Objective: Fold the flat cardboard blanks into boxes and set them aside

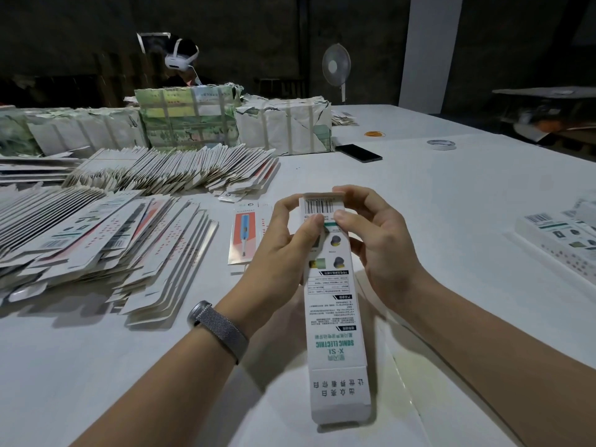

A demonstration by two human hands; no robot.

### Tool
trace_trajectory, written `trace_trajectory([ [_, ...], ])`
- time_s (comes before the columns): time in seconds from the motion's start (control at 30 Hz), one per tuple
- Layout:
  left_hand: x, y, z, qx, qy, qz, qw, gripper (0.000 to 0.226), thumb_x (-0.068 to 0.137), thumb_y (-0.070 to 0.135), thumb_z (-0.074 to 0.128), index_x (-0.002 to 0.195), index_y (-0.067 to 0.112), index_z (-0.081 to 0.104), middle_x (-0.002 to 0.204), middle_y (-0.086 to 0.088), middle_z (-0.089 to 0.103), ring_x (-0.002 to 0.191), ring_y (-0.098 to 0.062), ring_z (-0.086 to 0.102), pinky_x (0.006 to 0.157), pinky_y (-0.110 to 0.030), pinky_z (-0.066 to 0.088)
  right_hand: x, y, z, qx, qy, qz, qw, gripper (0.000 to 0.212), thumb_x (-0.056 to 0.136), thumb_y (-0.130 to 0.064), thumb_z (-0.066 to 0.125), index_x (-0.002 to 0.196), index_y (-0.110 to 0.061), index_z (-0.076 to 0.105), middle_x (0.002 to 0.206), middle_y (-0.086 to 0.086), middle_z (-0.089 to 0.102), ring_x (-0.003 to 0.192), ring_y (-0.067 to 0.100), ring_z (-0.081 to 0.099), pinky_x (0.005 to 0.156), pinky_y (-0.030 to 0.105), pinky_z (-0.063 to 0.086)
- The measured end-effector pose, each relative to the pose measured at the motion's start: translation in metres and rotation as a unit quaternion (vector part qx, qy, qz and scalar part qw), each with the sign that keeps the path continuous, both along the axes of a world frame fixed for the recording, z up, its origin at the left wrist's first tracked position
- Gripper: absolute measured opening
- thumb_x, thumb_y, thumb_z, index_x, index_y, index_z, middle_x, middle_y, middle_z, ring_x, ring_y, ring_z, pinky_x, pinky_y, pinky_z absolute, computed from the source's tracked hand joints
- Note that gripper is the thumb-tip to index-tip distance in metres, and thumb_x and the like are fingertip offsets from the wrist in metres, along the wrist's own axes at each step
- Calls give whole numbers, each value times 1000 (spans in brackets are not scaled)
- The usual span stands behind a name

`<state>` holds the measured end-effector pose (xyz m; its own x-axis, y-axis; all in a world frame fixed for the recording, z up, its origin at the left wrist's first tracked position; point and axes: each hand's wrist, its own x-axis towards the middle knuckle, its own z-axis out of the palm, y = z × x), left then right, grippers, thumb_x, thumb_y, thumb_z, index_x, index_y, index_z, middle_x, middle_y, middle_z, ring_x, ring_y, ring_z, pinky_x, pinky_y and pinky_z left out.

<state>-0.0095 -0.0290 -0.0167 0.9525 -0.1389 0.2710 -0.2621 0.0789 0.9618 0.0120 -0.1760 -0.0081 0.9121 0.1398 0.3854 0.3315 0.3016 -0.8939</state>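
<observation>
- Cardboard box [335,304], long and white, was already opened up from flat to a tube shape; it was held above the table [419,195], about centre of view, w/ far end up near the fingers.
- Left hand [283,243] gripped the far end from the left side, thumb pressed on the printed face just under the barcode.
- Right hand [377,233] held same end from the right, thumb also on the face, fingers curled over the top flap; both hands closed on the box, not open.
- Far flap looked nearly tucked in; near end looked still not closed, I think, but cannot tell for sure.
- Done so far: some finished boxes [561,240] lay at right edge, well apart from the hands.
- Left to do: many blanks [106,240] were piled at left, plus a second row [180,169] behind. So task was prob. at early or middle stage, most of work remained.
</observation>
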Motion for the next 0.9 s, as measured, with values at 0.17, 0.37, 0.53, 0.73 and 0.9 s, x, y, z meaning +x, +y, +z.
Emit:
trace_trajectory([
  [0.17, -2, 2, 1, -9, 21, -5, 1000, 25, 102, 36, 53, 123, 31, 41, 90, -5, 78, 75, -20, 75, 58, -29, 56, -1, 0, -1, -23, -7, 14, 1000, 21, 94, -8, 55, 106, -21, 65, 94, -7, 72, 79, 14, 70, 69, 28, 59],
  [0.37, 0, 3, 0, -19, 13, -10, 1000, 30, 96, 39, 57, 120, 30, 42, 88, -6, 78, 76, -20, 75, 60, -30, 58, -1, -1, 2, -35, 2, 20, 999, 22, 83, -18, 56, 104, -18, 65, 98, -1, 71, 79, 17, 71, 71, 31, 60],
  [0.53, 0, 2, 0, -29, 12, -20, 999, 34, 90, 40, 58, 118, 28, 44, 87, -6, 78, 73, -20, 73, 59, -31, 58, 0, -3, 2, -26, 4, 14, 1000, 17, 85, -8, 61, 100, -13, 65, 98, 4, 70, 78, 19, 69, 72, 35, 58],
  [0.73, 0, 3, 0, -34, 6, -16, 999, 33, 89, 38, 61, 116, 29, 45, 84, -6, 77, 70, -20, 73, 56, -30, 58, 1, -2, 2, -20, 12, 28, 999, 19, 78, -14, 60, 95, -17, 66, 89, -3, 70, 75, 18, 68, 69, 33, 57],
  [0.9, -1, 4, 2, -20, 2, -14, 1000, 17, 88, 39, 62, 100, 44, 53, 83, -9, 77, 69, -21, 72, 56, -31, 57, 0, -2, 2, -23, 13, 32, 999, 20, 78, -14, 59, 87, -27, 71, 88, 0, 68, 73, 19, 67, 62, 29, 57],
])
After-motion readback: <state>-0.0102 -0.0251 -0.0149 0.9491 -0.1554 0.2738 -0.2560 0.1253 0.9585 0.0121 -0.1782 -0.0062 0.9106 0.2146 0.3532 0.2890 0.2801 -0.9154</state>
